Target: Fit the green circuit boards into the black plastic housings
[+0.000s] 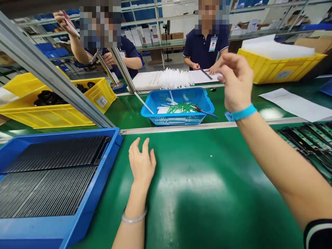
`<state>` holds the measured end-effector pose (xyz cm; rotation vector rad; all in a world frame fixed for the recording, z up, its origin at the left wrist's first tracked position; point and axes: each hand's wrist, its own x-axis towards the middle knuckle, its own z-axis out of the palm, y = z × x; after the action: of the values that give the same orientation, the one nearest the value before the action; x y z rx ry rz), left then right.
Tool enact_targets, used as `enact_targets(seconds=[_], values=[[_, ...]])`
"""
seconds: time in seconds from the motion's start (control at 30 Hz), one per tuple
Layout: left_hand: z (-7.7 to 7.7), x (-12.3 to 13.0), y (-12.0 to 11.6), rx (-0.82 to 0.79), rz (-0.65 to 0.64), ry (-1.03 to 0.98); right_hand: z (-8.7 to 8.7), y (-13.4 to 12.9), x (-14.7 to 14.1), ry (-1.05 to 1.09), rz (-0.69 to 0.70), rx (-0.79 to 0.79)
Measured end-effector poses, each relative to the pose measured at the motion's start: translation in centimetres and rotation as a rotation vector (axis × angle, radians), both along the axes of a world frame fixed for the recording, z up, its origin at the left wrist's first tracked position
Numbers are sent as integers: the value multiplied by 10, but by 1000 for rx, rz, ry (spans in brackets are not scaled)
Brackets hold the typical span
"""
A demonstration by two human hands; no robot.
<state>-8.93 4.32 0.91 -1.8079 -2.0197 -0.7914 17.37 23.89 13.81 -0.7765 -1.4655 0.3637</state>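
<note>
Just above the green tabletop (192,166), my left hand (141,160) has its fingers apart and holds nothing; it is nearest to the blue tray (118,136) of thin black strips (52,186). My right hand (237,81), with a blue band at the wrist, is raised to the right of the blue basket (178,119). Its fingers are bent toward the thumb, and whether something small is between them is hidden. Green ties (183,108), white pieces and a blue-handled tool lie in the basket.
Yellow bins stand at the left (52,116) and back right (282,67). A slanted metal post (59,76) crosses the left side. Circuit boards with cables (308,138) lie at the right, near a white sheet (298,103). Two people work across the bench.
</note>
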Motion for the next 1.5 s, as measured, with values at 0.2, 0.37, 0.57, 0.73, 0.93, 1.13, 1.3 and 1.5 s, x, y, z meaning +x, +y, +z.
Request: enact_targets(seconds=[0.2, 0.37, 0.57, 0.73, 0.93, 1.13, 1.3, 1.5], values=[[-13, 25, 0, -85, -297, 41, -96, -103, 53, -343, -23, -281], [-21, 27, 1, -149, -352, 0, -156, -137, 67, -671, 199, -440], [-21, 24, 1, -162, -356, -45, -162, -137, 70, -745, 311, -467], [-21, 25, 0, -155, -393, -58, -162, -136, 66, -724, 314, -495], [-22, 27, 0, -141, -417, -48, -159, -135, 58, -624, 316, -567], [-25, 27, 0, -119, -447, -37, -150, -68, 81, -308, 153, -732], [-26, 24, 1, -101, -450, -88, -144, -63, 65, -35, 145, -839], [-11, 54, -12, -266, -674, -537, -148, -161, -9, 90, 614, -1049]])
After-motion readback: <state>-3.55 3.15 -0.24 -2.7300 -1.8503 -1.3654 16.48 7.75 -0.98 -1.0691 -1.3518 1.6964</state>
